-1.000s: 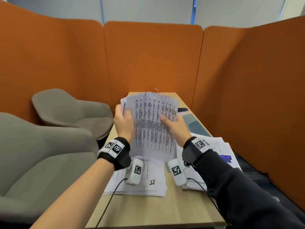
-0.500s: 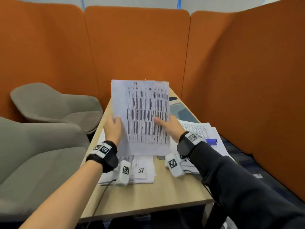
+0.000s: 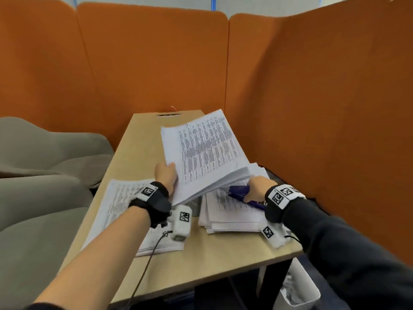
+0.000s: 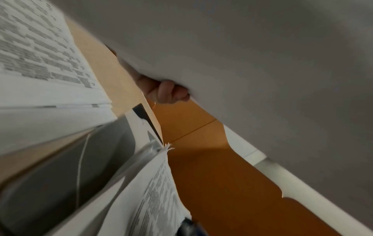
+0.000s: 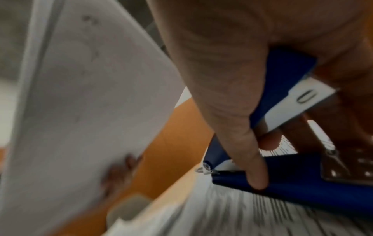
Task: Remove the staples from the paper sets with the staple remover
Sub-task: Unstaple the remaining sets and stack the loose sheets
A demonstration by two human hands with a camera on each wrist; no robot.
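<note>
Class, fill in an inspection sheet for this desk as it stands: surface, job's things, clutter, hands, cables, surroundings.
Surface: light wooden desk, mostly covered with paper.
Job's things: thick white printed paper set held tilted above the desk; blue staple remover on the right paper stack; left paper stack lying flat.
Clutter: nothing seen.
Hands: left hand holds the raised set's edge; right hand grips the remover.
Cables: black wire from the left wrist camera.
Surroundings: orange partition panels, grey armchairs, white bin.
</note>
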